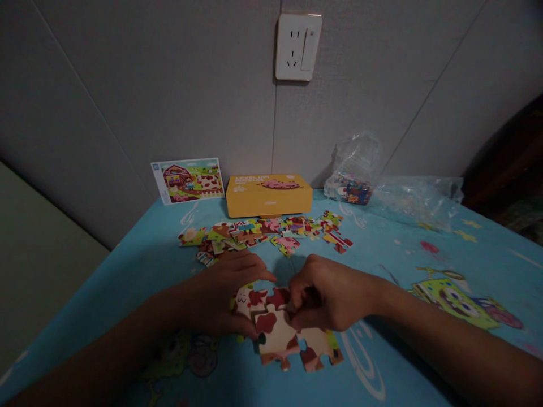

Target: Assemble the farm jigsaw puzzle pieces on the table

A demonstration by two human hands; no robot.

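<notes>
In front of me lie several jigsaw puzzle pieces [275, 332] with brown-and-cream cow patches, partly joined. My left hand [224, 294] curves around their left side, thumb and fingers gripping the piece with the cow's face [246, 301]. My right hand [318, 294] is closed in a pinch on a brown-patched puzzle piece [280, 297] at the upper right of the group; its fingers hide part of it. Below that hand, another cow-patterned piece [316, 346] sits at the lower right of the group, against its neighbour. Whether every seam is fully pressed in, I cannot tell.
Loose puzzle pieces [250, 230] are spread beyond my hands. A yellow puzzle box [269, 198] stands behind them, with a picture card [190, 181] leaning on the wall at left. Clear plastic bags [418, 198], one holding more pieces [350, 189], lie at right. The cloth [407, 362] is blue.
</notes>
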